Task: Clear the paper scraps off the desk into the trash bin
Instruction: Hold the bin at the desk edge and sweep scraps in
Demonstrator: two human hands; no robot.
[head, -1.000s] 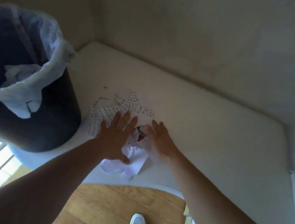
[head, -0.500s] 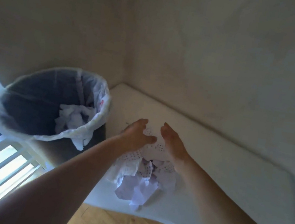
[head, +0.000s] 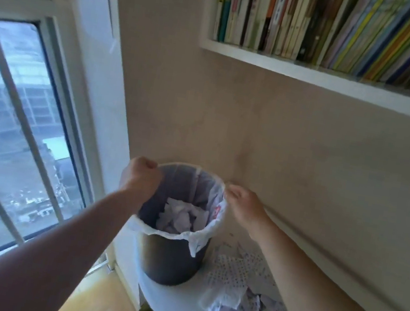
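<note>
Both hands have left the scraps (head: 243, 294), now below the right hand (head: 244, 208). Left hand (head: 140, 177), fisted, and right hand, pinching, grip the bin (head: 170, 258) rim on the desk (head: 172, 310).

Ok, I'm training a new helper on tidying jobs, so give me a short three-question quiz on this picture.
1. True or false: the trash bin stands on the floor.
2. Where are the left hand and right hand? A) on the paper scraps B) at opposite sides of the bin's rim C) on the bookshelf
3. Fill in: the scraps still to be cleared lie on the ____, beside the bin.

Key:
1. False; it stands on the desk.
2. B
3. desk
</note>
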